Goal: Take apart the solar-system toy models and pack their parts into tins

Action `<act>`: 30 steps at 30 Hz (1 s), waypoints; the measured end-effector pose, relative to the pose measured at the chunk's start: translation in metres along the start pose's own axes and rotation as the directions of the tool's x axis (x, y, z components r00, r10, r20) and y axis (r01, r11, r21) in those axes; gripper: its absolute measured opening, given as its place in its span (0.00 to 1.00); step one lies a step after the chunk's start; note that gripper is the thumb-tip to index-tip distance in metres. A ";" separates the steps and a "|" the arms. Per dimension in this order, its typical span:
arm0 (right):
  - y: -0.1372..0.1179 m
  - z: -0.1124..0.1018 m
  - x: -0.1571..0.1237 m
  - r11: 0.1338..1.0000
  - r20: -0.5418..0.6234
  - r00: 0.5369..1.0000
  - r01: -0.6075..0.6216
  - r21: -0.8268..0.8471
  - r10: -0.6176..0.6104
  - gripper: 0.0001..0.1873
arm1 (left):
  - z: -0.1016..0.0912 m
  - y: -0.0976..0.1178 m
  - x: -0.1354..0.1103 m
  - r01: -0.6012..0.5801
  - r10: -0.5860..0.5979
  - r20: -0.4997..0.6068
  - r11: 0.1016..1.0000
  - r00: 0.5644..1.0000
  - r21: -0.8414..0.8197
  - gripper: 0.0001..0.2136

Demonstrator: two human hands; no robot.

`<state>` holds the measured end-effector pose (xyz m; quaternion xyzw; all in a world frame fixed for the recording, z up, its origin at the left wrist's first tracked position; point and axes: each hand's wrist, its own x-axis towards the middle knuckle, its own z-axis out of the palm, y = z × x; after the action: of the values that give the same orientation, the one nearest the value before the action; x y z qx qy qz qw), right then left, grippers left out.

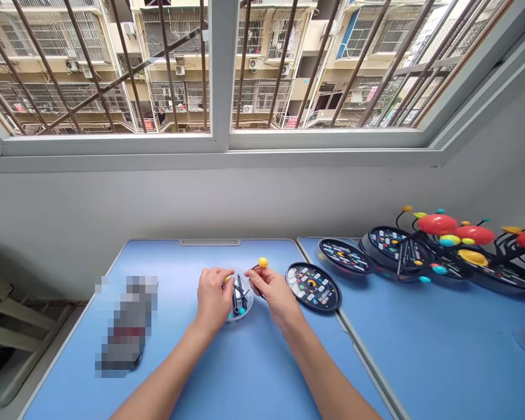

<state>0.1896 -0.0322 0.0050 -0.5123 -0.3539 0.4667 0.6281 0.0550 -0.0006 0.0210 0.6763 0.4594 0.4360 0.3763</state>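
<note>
A clear round tub [247, 312] sits on the blue table, holding black rods [237, 291] and small teal balls [242, 311]. Over its left side is my left hand [214, 297], fingers closed, with a bit of yellow showing between thumb and forefinger; the rest of that small piece is hidden. Just right of the tub, my right hand [275, 291] pinches a thin black curved rod that carries a yellow ball [263, 262]. Beside this hand a round black printed lid [314, 286] lies flat on the table.
Another black-lidded round tub [345, 255] stands farther right. Assembled models with red domes [437, 224] and coloured balls on curved rods stand along the wall. A blurred dark object [129, 326] lies at left. A seam [354, 338] divides two blue tabletops [420, 344].
</note>
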 end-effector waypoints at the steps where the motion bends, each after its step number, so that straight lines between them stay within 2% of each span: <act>1: -0.001 0.001 -0.002 1.000 0.041 0.999 0.001 -0.022 0.000 0.18 | -0.001 0.002 -0.001 -0.015 0.015 0.012 1.000 1.000 0.005 0.08; 4: -0.004 0.005 -0.009 0.995 0.182 0.983 0.011 -0.096 0.007 0.18 | -0.004 0.010 -0.005 -0.029 0.032 0.108 0.999 0.994 -0.034 0.10; 7: -0.008 0.008 -0.015 0.987 0.291 0.957 0.031 -0.158 0.016 0.18 | -0.006 0.016 -0.006 0.050 -0.004 0.223 0.978 0.975 -0.201 0.09; 9: -0.011 0.008 -0.018 0.983 0.330 0.944 0.048 -0.179 0.014 0.17 | -0.008 0.018 -0.007 0.112 -0.033 0.246 0.943 0.969 -0.313 0.09; 11: -0.016 0.005 -0.019 0.981 0.335 0.942 0.060 -0.185 0.006 0.15 | -0.009 0.019 -0.006 0.129 -0.053 0.218 0.927 0.975 -0.353 0.09; 14: -0.021 0.001 -0.021 0.973 0.287 0.957 0.107 -0.204 -0.045 0.17 | -0.011 0.020 -0.007 0.112 -0.060 0.180 0.948 0.982 -0.297 0.10; 17: -0.021 0.003 -0.023 0.969 0.296 0.950 0.157 -0.193 -0.095 0.20 | -0.009 0.020 -0.010 0.105 -0.059 0.220 0.973 0.974 -0.205 0.10; 21: -0.015 0.011 -0.025 0.975 0.290 0.955 0.122 -0.183 -0.065 0.16 | -0.002 0.021 -0.018 0.054 -0.033 0.243 0.995 0.969 -0.083 0.11; 23: -0.013 0.011 -0.023 0.973 0.242 0.969 0.108 -0.204 -0.057 0.15 | 0.001 0.023 -0.024 0.020 -0.013 0.232 0.999 0.973 -0.031 0.12; 24: -0.014 0.009 -0.021 0.974 0.181 0.981 0.110 -0.199 -0.073 0.14 | 0.002 0.023 -0.026 0.012 -0.010 0.225 1.000 0.974 -0.010 0.12; 26: -0.018 -0.001 -0.014 0.980 -0.014 0.989 0.141 -0.140 -0.145 0.14 | 0.003 0.023 -0.031 0.011 -0.017 0.209 0.999 0.978 0.033 0.12; 28: -0.026 -0.013 -0.007 0.973 -0.205 0.951 0.225 -0.060 -0.232 0.14 | 0.003 0.020 -0.031 0.026 -0.037 0.179 0.998 0.983 0.065 0.12; 29: -0.030 -0.018 -0.004 0.964 -0.249 0.932 0.261 -0.047 -0.264 0.13 | 0.002 0.017 -0.030 0.024 -0.036 0.159 0.997 0.987 0.075 0.12; 30: -0.033 -0.022 -0.003 0.959 -0.245 0.927 0.274 -0.069 -0.283 0.13 | 0.001 0.014 -0.027 0.005 -0.017 0.134 0.996 0.991 0.089 0.11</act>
<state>0.2156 -0.0434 0.0320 -0.5224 -0.3478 0.2979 0.7193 0.0551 -0.0303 0.0267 0.7178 0.4555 0.3663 0.3784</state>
